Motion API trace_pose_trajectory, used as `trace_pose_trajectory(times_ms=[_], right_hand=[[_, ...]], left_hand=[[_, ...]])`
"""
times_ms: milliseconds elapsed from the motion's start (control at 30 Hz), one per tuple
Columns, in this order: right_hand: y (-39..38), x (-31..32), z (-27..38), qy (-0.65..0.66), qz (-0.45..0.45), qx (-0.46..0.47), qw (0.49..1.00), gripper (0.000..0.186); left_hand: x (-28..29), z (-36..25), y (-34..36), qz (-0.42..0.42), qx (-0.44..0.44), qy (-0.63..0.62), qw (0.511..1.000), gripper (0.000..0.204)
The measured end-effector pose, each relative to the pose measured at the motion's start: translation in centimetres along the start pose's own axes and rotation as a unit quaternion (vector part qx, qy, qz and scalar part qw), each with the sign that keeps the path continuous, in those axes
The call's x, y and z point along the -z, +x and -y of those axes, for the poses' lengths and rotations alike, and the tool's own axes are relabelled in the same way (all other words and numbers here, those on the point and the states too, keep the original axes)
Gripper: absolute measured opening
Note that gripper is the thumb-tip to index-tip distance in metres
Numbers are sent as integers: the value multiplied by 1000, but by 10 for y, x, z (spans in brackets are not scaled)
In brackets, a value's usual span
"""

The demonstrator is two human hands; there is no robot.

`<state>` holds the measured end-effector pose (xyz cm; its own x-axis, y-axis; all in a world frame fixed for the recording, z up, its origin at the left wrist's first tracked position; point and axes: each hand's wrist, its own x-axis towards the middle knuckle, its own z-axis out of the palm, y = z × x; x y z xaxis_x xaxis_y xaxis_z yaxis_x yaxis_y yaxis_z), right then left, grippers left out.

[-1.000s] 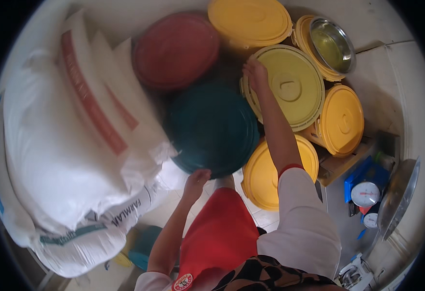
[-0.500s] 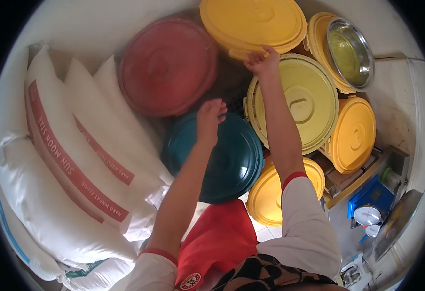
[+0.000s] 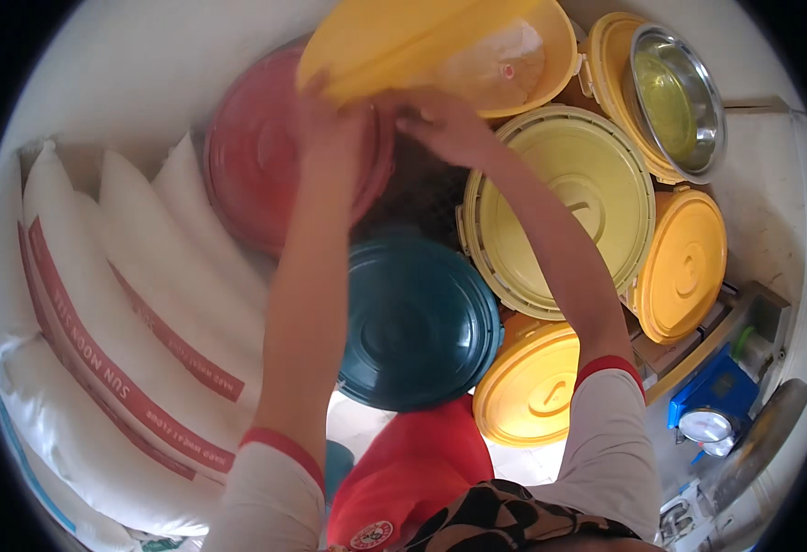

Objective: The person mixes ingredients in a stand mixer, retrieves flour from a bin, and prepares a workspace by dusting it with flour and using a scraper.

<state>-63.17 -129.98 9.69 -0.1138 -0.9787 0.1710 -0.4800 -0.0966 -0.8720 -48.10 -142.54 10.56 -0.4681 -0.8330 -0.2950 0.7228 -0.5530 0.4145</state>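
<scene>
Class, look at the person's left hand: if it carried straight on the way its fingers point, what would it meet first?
The left hand already touches the tilted yellow lid; that lid comes first, though depth is unclear.

I see both hands up at the near edge of a yellow lid (image 3: 394,41), which sits tilted over its yellow bucket (image 3: 523,69); white contents show in the gap beyond the right hand (image 3: 445,120). The left hand (image 3: 330,124) grips the lid's rim, and under it lies a red lid (image 3: 265,170). Below both hands sits a teal lid (image 3: 417,322). Right of the right forearm I see a pale yellow lidded bucket (image 3: 569,198), farther right a steel bowl (image 3: 680,97). White sacks (image 3: 118,322) with red stripes lean left of the left forearm.
</scene>
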Motion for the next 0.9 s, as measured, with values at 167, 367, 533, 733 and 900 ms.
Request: trace_pose_trajectory(times_ms=[167, 367, 533, 733, 900], right_hand=[[18, -13, -138, -307, -35, -143, 940, 55], [72, -24, -200, -383, 104, -312, 863, 69], [66, 8, -227, -364, 47, -420, 830, 71], [62, 48, -154, -394, 12, -381, 837, 78], [50, 93, -135, -277, -33, -385, 880, 87]], left_hand=[[63, -70, -100, -187, -65, 118, 973, 46], [91, -93, -150, -243, -74, 117, 960, 41], [91, -76, -147, -246, -74, 105, 961, 43], [100, -85, -155, -231, -111, 98, 962, 45], [85, -83, -147, -252, -107, 69, 959, 44]])
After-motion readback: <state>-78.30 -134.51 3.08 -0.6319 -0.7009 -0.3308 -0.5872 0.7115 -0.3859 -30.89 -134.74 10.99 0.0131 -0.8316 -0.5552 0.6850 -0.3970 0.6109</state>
